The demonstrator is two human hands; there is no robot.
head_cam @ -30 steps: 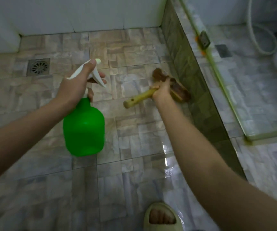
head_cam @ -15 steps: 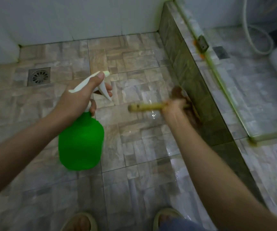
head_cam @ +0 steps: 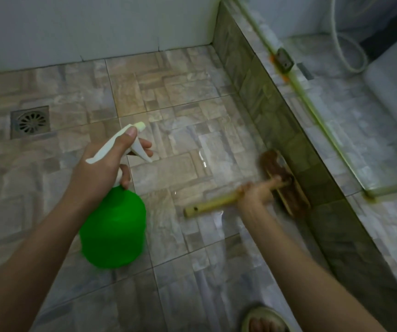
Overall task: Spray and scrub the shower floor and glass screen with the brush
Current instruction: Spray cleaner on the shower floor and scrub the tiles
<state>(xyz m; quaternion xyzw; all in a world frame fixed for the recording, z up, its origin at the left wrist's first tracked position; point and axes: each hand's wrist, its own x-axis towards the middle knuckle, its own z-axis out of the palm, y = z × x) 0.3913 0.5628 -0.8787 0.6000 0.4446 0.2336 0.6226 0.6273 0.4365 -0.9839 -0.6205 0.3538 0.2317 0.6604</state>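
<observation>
Green plastic spray bottle (head_cam: 112, 226): left hand (head_cam: 101, 164) is gripping it | brown wooden-handled scrub brush (head_cam: 279, 169): right hand (head_cam: 255, 195) is holding it just beside tiled kerb (head_cam: 264, 111)

Location: a household bathroom, shower area. Identifying features: a tiled floor (head_cam: 180, 92), wet in patches, with a square metal drain (head_cam: 30, 122) set near the white wall (head_cam: 97, 27). A low tiled curb (head_cam: 264, 104) carries a glass screen (head_cam: 311, 111) (fixed by a metal bracket (head_cam: 284, 61)). A white hose (head_cam: 335, 37) loops beyond the screen.
</observation>
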